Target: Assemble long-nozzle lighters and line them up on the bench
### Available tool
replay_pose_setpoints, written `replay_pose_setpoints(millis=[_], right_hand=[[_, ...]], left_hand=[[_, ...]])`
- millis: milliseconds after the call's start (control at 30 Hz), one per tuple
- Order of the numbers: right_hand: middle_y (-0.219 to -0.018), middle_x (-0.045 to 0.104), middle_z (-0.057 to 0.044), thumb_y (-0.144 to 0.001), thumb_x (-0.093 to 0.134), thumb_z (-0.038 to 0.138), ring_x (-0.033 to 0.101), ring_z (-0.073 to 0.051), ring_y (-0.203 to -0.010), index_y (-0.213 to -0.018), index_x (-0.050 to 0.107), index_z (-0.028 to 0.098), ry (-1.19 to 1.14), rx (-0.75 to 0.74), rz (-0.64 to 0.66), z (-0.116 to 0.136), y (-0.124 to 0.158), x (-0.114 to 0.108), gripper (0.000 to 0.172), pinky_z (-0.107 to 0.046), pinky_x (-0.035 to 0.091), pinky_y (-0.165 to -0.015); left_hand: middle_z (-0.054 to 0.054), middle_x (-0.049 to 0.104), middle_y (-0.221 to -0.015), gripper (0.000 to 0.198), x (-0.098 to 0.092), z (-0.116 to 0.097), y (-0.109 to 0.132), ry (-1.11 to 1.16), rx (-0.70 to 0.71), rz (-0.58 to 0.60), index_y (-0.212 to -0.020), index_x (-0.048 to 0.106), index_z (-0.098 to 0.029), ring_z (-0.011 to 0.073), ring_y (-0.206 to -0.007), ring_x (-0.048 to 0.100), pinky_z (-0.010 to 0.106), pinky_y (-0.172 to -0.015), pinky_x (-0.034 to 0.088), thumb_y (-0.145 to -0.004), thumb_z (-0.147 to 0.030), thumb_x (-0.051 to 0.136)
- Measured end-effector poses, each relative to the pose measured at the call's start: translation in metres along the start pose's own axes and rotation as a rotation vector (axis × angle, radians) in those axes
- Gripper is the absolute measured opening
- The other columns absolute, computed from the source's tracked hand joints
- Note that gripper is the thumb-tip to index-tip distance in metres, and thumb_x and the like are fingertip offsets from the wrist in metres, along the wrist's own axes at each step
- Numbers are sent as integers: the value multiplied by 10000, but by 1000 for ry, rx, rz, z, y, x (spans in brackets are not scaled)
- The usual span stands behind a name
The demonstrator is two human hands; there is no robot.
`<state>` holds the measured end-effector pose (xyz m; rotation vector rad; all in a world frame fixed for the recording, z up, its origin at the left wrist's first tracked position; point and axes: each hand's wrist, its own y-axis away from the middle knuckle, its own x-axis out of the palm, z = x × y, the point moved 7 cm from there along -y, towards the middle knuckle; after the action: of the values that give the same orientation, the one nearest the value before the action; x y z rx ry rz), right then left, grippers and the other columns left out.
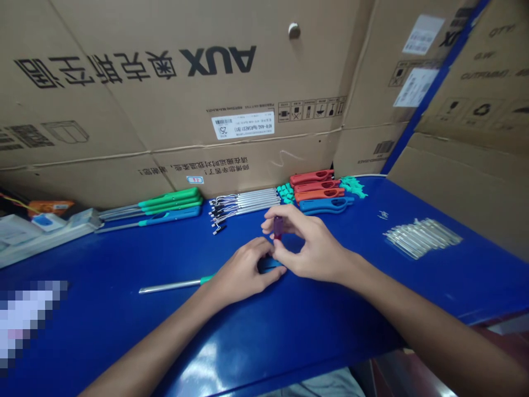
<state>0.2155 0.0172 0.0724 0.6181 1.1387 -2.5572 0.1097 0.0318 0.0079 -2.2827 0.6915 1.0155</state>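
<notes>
My left hand is closed round the blue handle of a stick lighter, pressing it to the table. The lighter's silver tube and green collar stick out to the left, while much of its handle is hidden under my fingers. Above the handle, my right hand pinches a small screwdriver with a see-through purple-red grip, held upright. Its tip is hidden behind my fingers. Both hands nearly touch each other over the lighter.
Behind my hands lie silver tubes with wires, green small parts, red, orange and blue handle shells and green triggers. Assembled lighters lie left, clear slim parts and tiny pieces right. Cardboard walls the back.
</notes>
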Motion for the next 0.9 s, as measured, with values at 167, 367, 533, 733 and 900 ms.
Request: replay_pose_setpoints(millis=[167, 367, 533, 733, 900], right_hand=[[-917, 582, -28, -834, 586, 99, 596, -144, -829, -1158, 586, 194, 137, -83, -29, 8, -3, -5, 338, -318, 540, -794], [-992, 647, -34, -803, 535, 33, 647, -138, -846, -1257, 469, 195, 4, -7, -65, 1, -1, -5, 486, -286, 549, -781], [-968, 620, -43, -804, 632, 103, 606, -144, -864, -1114, 596, 172, 131, -109, -80, 9, -4, -8, 319, -300, 522, -831], [-982, 644, -26, -798, 512, 30, 624, -133, -841, -1215, 536, 197, 79, -88, -66, 8, -3, -7, 449, -282, 536, -791], [-951, 602, -40, -837, 567, 96, 601, -157, -872, -1146, 600, 207, 119, -114, -53, 10, -3, -6, 330, -332, 538, -813]], left_hand=[[47, 632, -887, 153, 1, 3, 1, 2, -26, -13, -894, 579, -178, 196, -803, 597, 338, -750, 491, -838, -313, 625], [34, 624, -900, 117, 1, 0, 1, -12, 10, 3, -877, 575, -183, 189, -811, 595, 340, -773, 490, -830, -277, 626], [43, 630, -881, 151, 2, 4, 1, -24, -28, 1, -888, 586, -176, 199, -802, 604, 335, -746, 495, -838, -312, 629], [43, 627, -900, 122, 1, 1, 1, -23, 7, 2, -875, 571, -176, 196, -811, 603, 338, -760, 492, -832, -278, 623], [53, 639, -887, 155, 2, 3, 1, -14, -28, -4, -886, 588, -169, 203, -807, 615, 340, -747, 505, -840, -313, 623]])
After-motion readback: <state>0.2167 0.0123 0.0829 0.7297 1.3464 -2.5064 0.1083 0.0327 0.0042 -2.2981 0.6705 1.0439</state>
